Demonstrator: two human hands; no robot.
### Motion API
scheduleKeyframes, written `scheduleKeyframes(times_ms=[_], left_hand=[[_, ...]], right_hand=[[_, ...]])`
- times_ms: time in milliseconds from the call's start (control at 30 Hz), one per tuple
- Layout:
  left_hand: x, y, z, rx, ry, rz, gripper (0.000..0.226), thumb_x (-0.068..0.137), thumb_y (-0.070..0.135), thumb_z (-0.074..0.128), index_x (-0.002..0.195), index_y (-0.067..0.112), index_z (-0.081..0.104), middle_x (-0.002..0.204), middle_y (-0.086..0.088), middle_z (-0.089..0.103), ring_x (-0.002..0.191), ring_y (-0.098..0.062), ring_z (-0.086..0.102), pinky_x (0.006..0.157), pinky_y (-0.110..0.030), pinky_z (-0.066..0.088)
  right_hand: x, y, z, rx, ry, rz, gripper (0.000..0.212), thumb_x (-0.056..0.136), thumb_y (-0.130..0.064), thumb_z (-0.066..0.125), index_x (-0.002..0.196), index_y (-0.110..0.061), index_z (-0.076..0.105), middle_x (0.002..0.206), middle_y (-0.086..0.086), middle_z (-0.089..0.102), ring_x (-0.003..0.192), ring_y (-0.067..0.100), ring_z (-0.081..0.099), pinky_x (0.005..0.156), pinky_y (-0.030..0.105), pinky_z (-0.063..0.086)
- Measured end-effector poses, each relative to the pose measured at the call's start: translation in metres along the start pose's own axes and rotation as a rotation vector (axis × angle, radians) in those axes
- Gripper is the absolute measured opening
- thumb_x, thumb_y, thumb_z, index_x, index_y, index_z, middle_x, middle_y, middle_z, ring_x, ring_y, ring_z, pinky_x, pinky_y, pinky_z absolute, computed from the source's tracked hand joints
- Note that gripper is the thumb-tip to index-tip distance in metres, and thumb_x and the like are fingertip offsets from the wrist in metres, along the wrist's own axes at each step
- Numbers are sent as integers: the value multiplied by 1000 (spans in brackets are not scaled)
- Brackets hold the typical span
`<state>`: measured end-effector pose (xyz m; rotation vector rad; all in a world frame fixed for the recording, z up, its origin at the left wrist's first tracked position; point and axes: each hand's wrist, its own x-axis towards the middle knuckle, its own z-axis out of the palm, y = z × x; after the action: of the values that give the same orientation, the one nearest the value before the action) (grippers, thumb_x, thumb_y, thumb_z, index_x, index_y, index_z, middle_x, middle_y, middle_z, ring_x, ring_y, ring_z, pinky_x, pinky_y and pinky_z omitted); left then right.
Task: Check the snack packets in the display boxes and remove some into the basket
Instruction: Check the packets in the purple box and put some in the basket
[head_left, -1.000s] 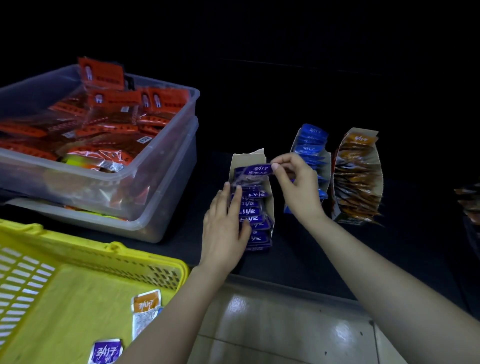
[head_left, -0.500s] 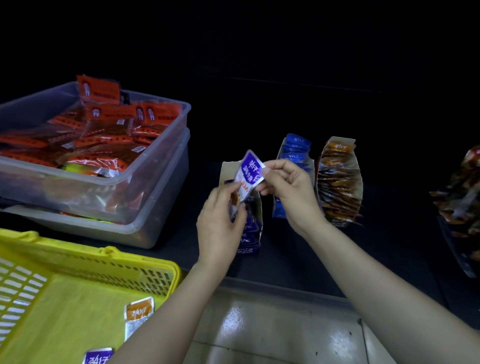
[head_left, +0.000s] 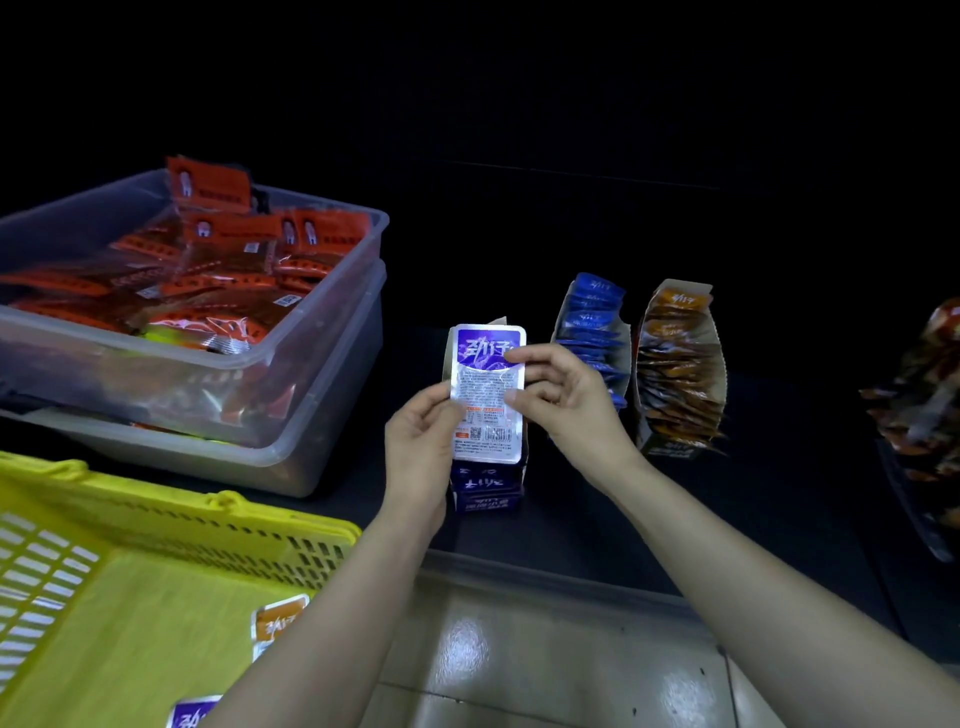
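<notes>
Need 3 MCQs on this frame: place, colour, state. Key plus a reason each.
1. Where is the purple packet? A) in the yellow basket B) held up over the purple display box C) in the clear tub
2. Packets standing just right of that box are: A) blue B) green C) white
3. The left hand: A) lies flat on the shelf B) pinches the packet C) grips a basket handle
Key: 1 B, the right hand and the left hold it over that box; 2 A, blue packets stand there; 3 B, its thumb and fingers clamp the left edge.
</notes>
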<state>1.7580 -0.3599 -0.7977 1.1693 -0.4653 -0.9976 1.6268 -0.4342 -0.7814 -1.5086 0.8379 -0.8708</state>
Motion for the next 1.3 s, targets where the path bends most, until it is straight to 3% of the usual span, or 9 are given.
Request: scheduleKeyframes(times_ms=[233, 367, 500, 700, 800, 867, 1033, 1200, 1300], left_hand=[[1, -1, -2, 20, 4, -21, 8, 91, 4, 64, 98, 1, 66, 80, -7, 75, 69, -15, 71, 60, -24, 55], [3, -3, -4, 106, 16, 155, 5, 89, 1, 66, 86, 3, 64, 80, -10, 75, 73, -17, 70, 68, -29, 56], [-1, -11, -3, 369, -54, 373, 7, 87, 2, 70, 83, 7, 67, 91, -2, 75, 87, -15, 72, 78, -30, 56], [-4, -18, -7, 753, -99, 649, 15, 84, 16, 72, 98, 21, 73, 121, 14, 66, 115, -6, 58, 96, -28, 47], [0, -19, -9, 787, -8, 598, 40, 84, 30, 66, 122, 18, 61, 134, 7, 54, 125, -8, 49, 102, -21, 39], [4, -16, -9, 706, 26, 434, 45, 86, 26, 68, 128, 16, 56, 119, 11, 62, 111, -2, 58, 96, -23, 46], [13, -23, -16, 727, -4, 349, 10, 87, 20, 70, 94, 26, 67, 86, 9, 71, 82, -11, 67, 77, -45, 55], [18, -29, -22, 1024, 35, 521, 31, 89, 12, 66, 119, 17, 66, 117, 1, 67, 111, -22, 54, 96, -22, 36], [20, -37, -27, 1209, -59, 462, 50, 85, 11, 68, 134, 12, 57, 143, -3, 52, 134, -28, 41, 110, -36, 30]], right_hand=[[-1, 4, -1, 7, 85, 7, 28, 85, -3, 73, 106, -18, 65, 101, 18, 68, 84, 28, 68, 79, 35, 56], [-2, 3, 3, -30, 97, -24, 19, 88, -9, 69, 107, -13, 67, 115, -1, 62, 100, -3, 63, 77, 18, 54], [-3, 0, 6, 81, 44, 35, 39, 81, -31, 71, 116, -19, 61, 117, 4, 65, 106, 16, 66, 84, 33, 58], [2, 1, 8, 186, 132, 50, 16, 93, 1, 59, 106, -9, 59, 100, 7, 72, 88, 19, 71, 72, 34, 58], [3, 4, 3, 153, 165, 30, 14, 95, 1, 57, 103, -11, 59, 98, 3, 73, 89, 17, 72, 72, 34, 58], [4, 5, 1, 149, 151, 8, 15, 95, -1, 58, 102, -14, 59, 98, -1, 73, 90, 15, 72, 72, 33, 58], [7, 5, -4, 42, 51, -53, 14, 89, -2, 66, 98, -11, 61, 97, -3, 71, 94, 9, 68, 84, 29, 56], [18, 4, -14, 57, 149, -151, 17, 90, 3, 63, 104, -3, 58, 99, 1, 69, 94, 7, 67, 84, 25, 55], [21, 4, -18, 68, 152, -197, 18, 90, 5, 62, 105, -2, 56, 98, 2, 68, 94, 6, 66, 85, 22, 54]])
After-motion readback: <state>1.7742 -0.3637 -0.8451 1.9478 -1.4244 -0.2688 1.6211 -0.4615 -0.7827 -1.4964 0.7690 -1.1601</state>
